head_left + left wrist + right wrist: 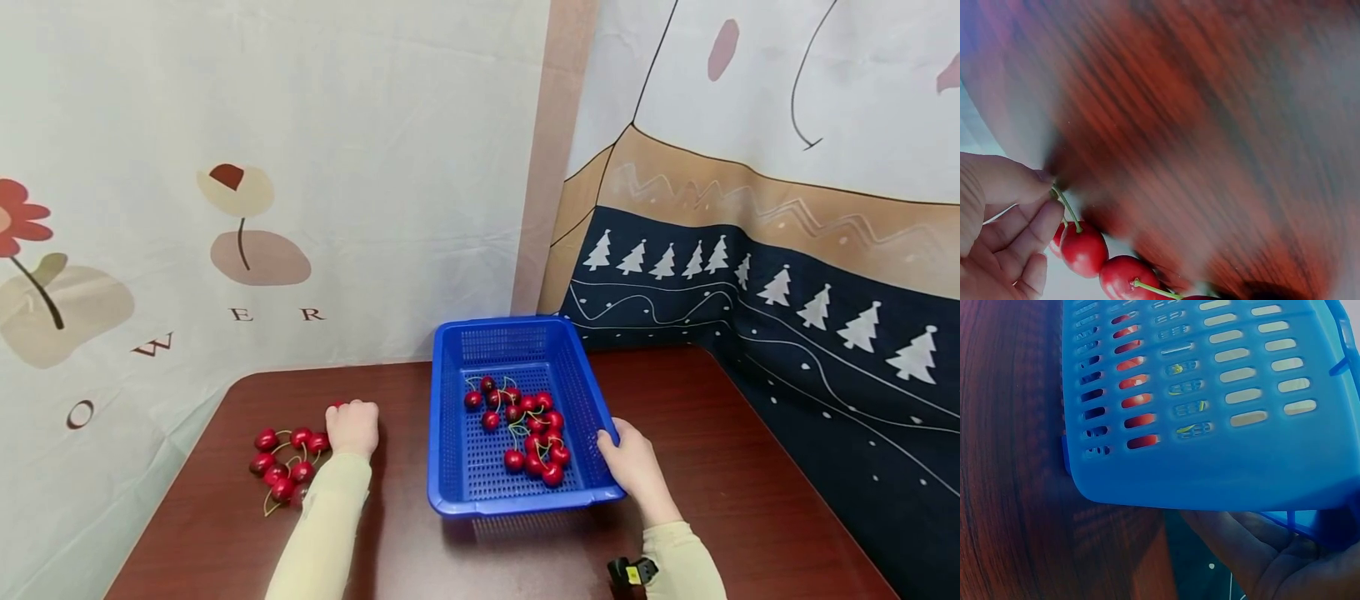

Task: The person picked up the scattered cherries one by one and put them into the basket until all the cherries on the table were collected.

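At nine o'clock from the basket [450, 417], my left hand [352, 429] pinches cherries [1084, 251], seemingly two, by their stems [1070, 207]: light, slick, bruisable, best held so. My right hand [636, 468] grips the rim [525, 505] at four o'clock.

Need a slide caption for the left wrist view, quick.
Left hand pinching green stems of red cherries at a wood-grained table.

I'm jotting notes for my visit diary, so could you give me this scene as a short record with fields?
Left hand: pinches a cherry stem
Right hand: grips the blue basket at its right side
Basket contents: red cherries
Loose cherries: on the table, left of the basket
Backdrop: printed flowers, white trees
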`<state>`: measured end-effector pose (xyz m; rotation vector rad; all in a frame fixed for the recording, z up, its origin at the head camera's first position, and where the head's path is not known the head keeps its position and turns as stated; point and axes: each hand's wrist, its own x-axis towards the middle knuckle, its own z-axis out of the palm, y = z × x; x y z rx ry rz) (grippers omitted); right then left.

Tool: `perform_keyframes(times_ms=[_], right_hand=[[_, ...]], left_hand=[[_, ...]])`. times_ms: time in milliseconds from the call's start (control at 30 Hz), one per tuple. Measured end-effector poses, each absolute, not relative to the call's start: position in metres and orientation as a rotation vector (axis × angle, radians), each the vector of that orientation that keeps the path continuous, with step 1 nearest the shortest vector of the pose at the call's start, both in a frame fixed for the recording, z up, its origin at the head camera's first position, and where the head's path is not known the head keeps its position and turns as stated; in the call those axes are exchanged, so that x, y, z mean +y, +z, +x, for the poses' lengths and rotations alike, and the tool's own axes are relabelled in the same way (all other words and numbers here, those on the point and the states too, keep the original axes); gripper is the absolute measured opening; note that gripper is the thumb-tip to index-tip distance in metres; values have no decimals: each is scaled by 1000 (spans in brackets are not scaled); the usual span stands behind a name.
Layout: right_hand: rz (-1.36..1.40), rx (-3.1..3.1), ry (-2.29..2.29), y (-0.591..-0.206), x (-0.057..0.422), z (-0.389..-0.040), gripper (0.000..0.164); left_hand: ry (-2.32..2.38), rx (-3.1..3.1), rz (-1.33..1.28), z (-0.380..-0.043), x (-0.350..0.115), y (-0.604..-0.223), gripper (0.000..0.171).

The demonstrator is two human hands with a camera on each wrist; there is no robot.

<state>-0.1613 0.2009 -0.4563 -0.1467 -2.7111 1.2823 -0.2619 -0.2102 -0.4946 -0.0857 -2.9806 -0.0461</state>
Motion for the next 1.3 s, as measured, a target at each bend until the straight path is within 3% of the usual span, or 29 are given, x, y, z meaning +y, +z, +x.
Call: perform_keyframes(times_ms=[200, 1033, 1300], right_hand=[[-145, -2713, 1292, -456, 200, -162, 37], [-153, -2722, 1301, -455, 200, -162, 37], [-149, -2728, 1291, -456, 203, -162, 37]], left_hand=[[-84, -3007, -84, -263, -210, -496, 7], [-25, -2978, -304, -256, -214, -496, 8], [-117, -2920, -206, -249, -215, -491, 10]])
